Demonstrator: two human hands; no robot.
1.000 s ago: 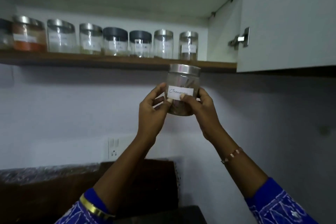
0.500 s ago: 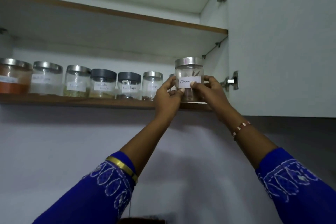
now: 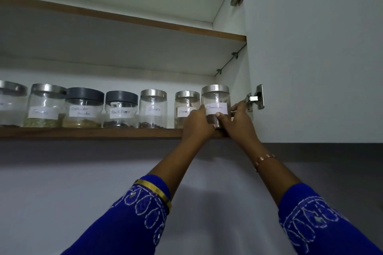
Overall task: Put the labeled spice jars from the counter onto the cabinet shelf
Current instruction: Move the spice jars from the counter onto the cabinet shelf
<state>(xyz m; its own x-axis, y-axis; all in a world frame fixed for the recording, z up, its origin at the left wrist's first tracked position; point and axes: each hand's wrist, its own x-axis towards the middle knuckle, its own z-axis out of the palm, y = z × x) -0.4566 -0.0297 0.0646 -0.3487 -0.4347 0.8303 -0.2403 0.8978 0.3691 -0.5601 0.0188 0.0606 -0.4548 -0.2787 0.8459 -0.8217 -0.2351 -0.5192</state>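
Observation:
A clear cinnamon jar (image 3: 215, 99) with a steel lid and a white handwritten label stands on the wooden shelf (image 3: 91, 132) at its right end. My left hand (image 3: 196, 121) grips the jar's left side and my right hand (image 3: 236, 119) its right side, thumbs on the label. Left of it stands a row of labeled jars: a second cinnamon jar (image 3: 185, 103), cloves (image 3: 153, 107), black pepper (image 3: 121, 109), a dark-lidded powder jar (image 3: 84, 109) and more toward the left edge.
The open white cabinet door (image 3: 315, 51) hangs right of the jar, its steel hinge (image 3: 256, 98) close to my right fingers. An upper shelf (image 3: 124, 18) spans above. A grey wall lies below the shelf.
Both hands raised the cinnamon jar from below the shelf up and onto its right end, beside the other cinnamon jar. The view tilted upward.

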